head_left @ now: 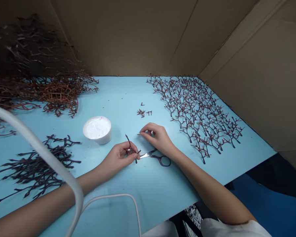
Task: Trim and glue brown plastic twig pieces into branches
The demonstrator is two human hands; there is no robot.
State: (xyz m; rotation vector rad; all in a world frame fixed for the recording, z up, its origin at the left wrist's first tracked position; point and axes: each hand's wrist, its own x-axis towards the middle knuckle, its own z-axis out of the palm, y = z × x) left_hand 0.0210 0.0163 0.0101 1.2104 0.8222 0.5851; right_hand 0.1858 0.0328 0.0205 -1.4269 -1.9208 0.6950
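Note:
Between the fingers of my left hand [120, 154] is a small dark branching twig [128, 141], its tip pointing up and away. My right hand [156, 135] is just to the right, thumb and forefinger pinched on a short brown twig piece [138, 134]. Below the right hand, a pair of scissors [160, 158] lies on the blue table, its blade tips reaching the fingers of my left hand. Beyond the hands lies a little cluster of short brown pieces [141, 113]. A white tub [104, 137] filled with white paste stands left of them.
Many branched twigs [194, 102] are spread in rows at the right. Dark stems [41, 164] are heaped at the left, with reddish-brown branches [59, 92] piled behind. A white curved tube [46, 154] and a thin white cable [113, 196] cross the foreground. Cardboard walls [138, 36] enclose the table [123, 105].

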